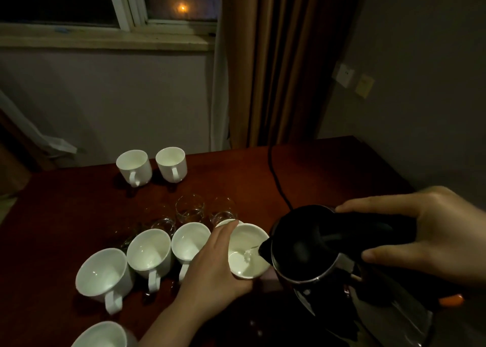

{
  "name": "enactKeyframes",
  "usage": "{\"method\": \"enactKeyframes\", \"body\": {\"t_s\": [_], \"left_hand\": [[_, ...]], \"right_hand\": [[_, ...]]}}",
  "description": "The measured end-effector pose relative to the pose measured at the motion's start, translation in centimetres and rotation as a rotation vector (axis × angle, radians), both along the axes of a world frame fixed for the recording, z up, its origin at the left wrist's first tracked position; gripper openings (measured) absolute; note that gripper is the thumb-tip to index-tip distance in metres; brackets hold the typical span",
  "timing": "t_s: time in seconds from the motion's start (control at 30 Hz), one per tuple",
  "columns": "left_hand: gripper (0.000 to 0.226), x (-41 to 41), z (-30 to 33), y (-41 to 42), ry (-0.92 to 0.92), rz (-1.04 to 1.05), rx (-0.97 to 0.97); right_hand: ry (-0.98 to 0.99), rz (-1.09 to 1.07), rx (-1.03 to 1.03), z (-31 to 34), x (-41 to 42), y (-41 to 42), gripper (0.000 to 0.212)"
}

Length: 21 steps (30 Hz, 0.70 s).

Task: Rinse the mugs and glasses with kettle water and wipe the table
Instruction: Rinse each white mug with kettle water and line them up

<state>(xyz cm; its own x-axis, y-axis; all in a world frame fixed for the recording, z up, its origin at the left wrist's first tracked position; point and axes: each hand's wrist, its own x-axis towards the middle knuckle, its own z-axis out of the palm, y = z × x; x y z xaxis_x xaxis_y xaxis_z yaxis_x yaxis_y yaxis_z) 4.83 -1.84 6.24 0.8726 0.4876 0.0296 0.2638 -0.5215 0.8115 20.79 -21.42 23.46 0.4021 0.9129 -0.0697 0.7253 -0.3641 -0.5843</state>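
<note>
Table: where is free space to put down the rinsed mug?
Bare wood lies on the table between the cord and the right edge, and left of the two far mugs. Crowded: the near mugs and glasses.

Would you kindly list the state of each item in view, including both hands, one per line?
Kettle: tilted, pouring water into the held mug.
Held mug: upright, a little water inside.
Left hand: grips the held mug.
Right hand: grips the kettle handle.
Near mugs: upright on the table.
Far mugs: upright, at the far edge of the table.
Glasses: upright; contents unclear.
Power cord: lying across the table.
</note>
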Motion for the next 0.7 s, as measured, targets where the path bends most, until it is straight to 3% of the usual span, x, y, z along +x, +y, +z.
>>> {"method": "enactKeyframes", "body": {"t_s": [0.23, 0.7], "left_hand": [[0.082, -0.1, -0.2, 0.1, -0.004, -0.001, -0.010], [0.081, -0.4, -0.2, 0.6, -0.019, 0.024, 0.016]], "right_hand": [[-0.039, 0.019, -0.033, 0.8, -0.4, 0.8, 0.065], [-0.050, 0.051, -0.076, 0.7, -0.2, 1.1, 0.078]]}}
